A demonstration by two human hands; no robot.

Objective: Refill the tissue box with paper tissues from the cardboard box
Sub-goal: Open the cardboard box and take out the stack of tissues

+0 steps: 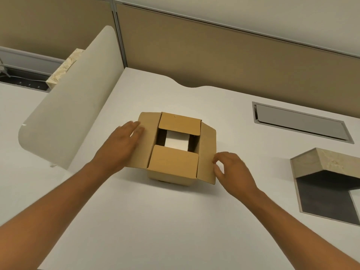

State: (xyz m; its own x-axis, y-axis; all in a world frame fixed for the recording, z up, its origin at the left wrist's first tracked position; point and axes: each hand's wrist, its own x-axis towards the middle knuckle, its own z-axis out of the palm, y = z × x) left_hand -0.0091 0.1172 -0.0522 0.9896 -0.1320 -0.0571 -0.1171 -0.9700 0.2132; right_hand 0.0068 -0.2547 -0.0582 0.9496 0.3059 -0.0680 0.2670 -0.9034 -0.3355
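A brown cardboard box (173,164) stands in the middle of the white desk (155,221). Its two long flaps are spread out to the sides, and the two short flaps are folded partly inward. White paper tissues (176,141) show through the gap between them. My left hand (120,147) lies flat, fingers apart, on the left flap. My right hand (231,170) touches the edge of the right flap with curled fingertips. A beige marble-patterned tissue box (331,164) with a dark open inside lies on its side at the right edge.
A curved cream divider panel (72,106) rises at the left. Behind it sits a second patterned tissue box (64,69). A grey metal cable hatch (300,123) is set into the desk at the back right. Tan partition walls close off the back.
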